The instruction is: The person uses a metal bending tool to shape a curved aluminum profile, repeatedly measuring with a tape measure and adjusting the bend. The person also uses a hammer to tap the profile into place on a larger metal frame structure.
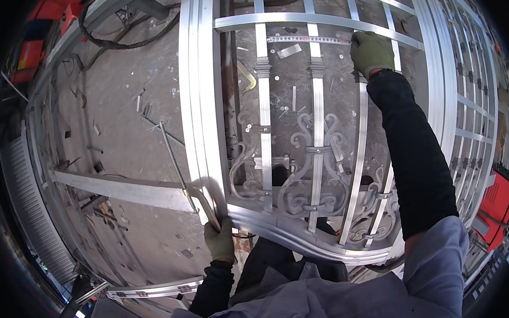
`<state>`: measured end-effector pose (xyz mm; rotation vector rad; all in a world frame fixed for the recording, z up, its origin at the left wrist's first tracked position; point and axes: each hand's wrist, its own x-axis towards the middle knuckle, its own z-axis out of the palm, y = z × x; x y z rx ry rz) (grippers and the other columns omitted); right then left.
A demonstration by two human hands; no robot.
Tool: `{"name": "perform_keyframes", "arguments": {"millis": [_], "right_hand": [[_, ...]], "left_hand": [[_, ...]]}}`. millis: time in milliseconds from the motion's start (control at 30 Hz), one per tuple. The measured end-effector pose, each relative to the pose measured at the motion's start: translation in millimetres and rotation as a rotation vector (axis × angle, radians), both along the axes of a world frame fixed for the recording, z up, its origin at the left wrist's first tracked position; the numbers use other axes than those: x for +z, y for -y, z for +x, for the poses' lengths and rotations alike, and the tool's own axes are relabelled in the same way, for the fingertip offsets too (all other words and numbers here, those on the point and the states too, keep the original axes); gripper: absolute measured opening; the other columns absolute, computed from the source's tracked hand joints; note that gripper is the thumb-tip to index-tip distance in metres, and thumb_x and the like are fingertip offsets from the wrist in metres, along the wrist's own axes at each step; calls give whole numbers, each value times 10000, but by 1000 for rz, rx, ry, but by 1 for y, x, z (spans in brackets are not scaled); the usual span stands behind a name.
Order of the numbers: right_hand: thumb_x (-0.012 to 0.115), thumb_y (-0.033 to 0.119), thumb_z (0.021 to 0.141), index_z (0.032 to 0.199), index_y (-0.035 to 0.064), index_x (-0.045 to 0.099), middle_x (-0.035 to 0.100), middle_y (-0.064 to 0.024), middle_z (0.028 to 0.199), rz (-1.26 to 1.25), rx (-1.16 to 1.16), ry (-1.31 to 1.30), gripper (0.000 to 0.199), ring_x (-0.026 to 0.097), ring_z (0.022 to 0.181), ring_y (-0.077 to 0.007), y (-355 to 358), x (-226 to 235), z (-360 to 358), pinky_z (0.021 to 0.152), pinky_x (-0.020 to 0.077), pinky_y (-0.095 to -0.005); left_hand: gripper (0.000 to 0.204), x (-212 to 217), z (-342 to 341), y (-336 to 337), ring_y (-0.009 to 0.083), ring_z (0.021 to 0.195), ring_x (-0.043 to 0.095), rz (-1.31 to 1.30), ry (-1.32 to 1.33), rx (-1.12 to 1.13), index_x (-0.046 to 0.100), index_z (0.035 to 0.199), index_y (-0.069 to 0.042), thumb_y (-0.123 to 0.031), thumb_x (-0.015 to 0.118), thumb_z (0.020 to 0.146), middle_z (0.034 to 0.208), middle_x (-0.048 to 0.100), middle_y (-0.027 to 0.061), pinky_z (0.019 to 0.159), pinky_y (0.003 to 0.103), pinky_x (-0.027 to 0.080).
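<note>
A silver aluminium gate panel (196,85) with vertical bars and cast scroll ornaments (314,162) lies flat in front of me. My right hand (370,52), in a green glove, reaches far out and presses one end of a tape measure blade (308,40) against a vertical bar near the upper crossbar. The blade runs left across the bars. My left hand (220,241), also gloved, grips the tape's other end, a yellow strip (206,205), at the panel's near left corner.
The concrete floor (128,122) is strewn with metal offcuts, screws and a thin rod (170,154). A flat aluminium bar (124,189) lies at left. Black cables (122,34) curl at the back. Red machines (496,203) stand at right and far left. More gate panels (473,114) lie at right.
</note>
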<state>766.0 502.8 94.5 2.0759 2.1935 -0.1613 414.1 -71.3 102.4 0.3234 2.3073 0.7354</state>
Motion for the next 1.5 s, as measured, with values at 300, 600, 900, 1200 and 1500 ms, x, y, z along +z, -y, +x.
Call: {"name": "perform_keyframes", "arguments": {"millis": [300,600,900,1200,1500], "right_hand": [[647,322,1081,1269,160,835,804,-134,1291,194,42,-52,311,760,1201,-406,-3,-12,5,1091,569,-528],[661,335,1069,1278,179,834,803,-144,1309,171,17,-60,313,756,1237,-403,3,-14,6,1098,574,-532],[665,366,1120,1301,99,802,822,-229,1190,169,113,-305,350,790,1124,-436,85,16,94,973,609,-512],[746,282,1041,1129,179,834,800,-96,1210,-189,43,-317,161,766,1137,-385,363,37,83,958,622,-529],[694,293,1034,1166,215,837,798,-94,1236,-141,89,-112,210,769,1153,-374,380,14,65,965,597,-555]], "left_hand": [[332,2,-4,-5,126,753,599,-65,30,0,690,1031,4,-266,880,995,891,693,26,693,352,526],[281,-4,-3,6,115,743,601,-14,2,-27,705,1076,-8,-232,860,1008,866,663,5,676,335,510],[319,-13,1,-4,168,802,636,-8,-59,-64,717,1052,14,-280,836,1018,900,709,58,748,388,544],[383,-15,8,7,197,788,625,-13,-152,-75,717,1030,32,-330,839,1010,866,707,91,757,404,542],[384,-30,5,18,210,791,660,82,-186,-80,729,1040,41,-324,842,1008,890,734,108,772,404,560]]}}
